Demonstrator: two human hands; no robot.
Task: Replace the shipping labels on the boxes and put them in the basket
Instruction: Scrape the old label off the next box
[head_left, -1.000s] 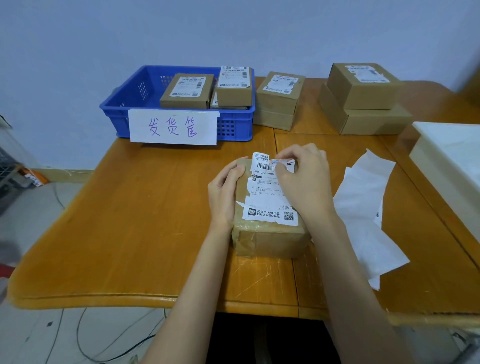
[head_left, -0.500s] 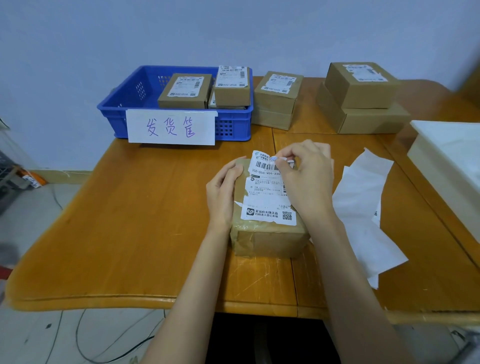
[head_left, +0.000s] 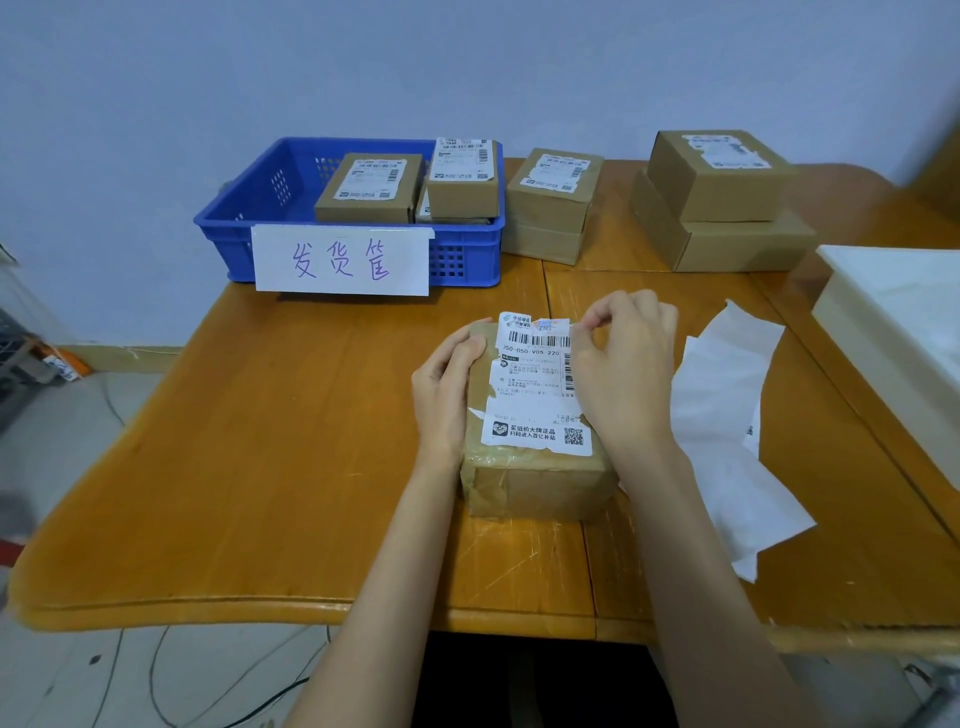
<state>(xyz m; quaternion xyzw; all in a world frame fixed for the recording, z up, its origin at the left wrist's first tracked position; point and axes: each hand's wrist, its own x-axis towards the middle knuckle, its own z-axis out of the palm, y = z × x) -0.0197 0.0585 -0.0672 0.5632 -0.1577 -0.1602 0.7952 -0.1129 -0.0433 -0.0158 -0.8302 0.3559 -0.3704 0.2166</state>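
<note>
A taped brown cardboard box (head_left: 535, 483) lies on the wooden table (head_left: 260, 467) in front of me. A torn white shipping label (head_left: 535, 384) covers its top. My left hand (head_left: 447, 389) grips the box's left side. My right hand (head_left: 623, 374) rests over the label's right part, its thumb and forefinger pinching the label's torn upper right corner. The blue basket (head_left: 249, 228) stands at the back left with a handwritten paper sign on its front wall and three labelled boxes (head_left: 369, 187) inside.
Stacked labelled boxes (head_left: 553, 208) stand right of the basket, and a larger stack (head_left: 722, 197) sits further right. White backing papers (head_left: 727, 410) lie right of the box. A white tray (head_left: 904, 338) sits at the table's right edge. Cables run across the floor below.
My right hand has shifted right along the label's top edge, uncovering more of the barcode. The left hand and the box stayed put.
</note>
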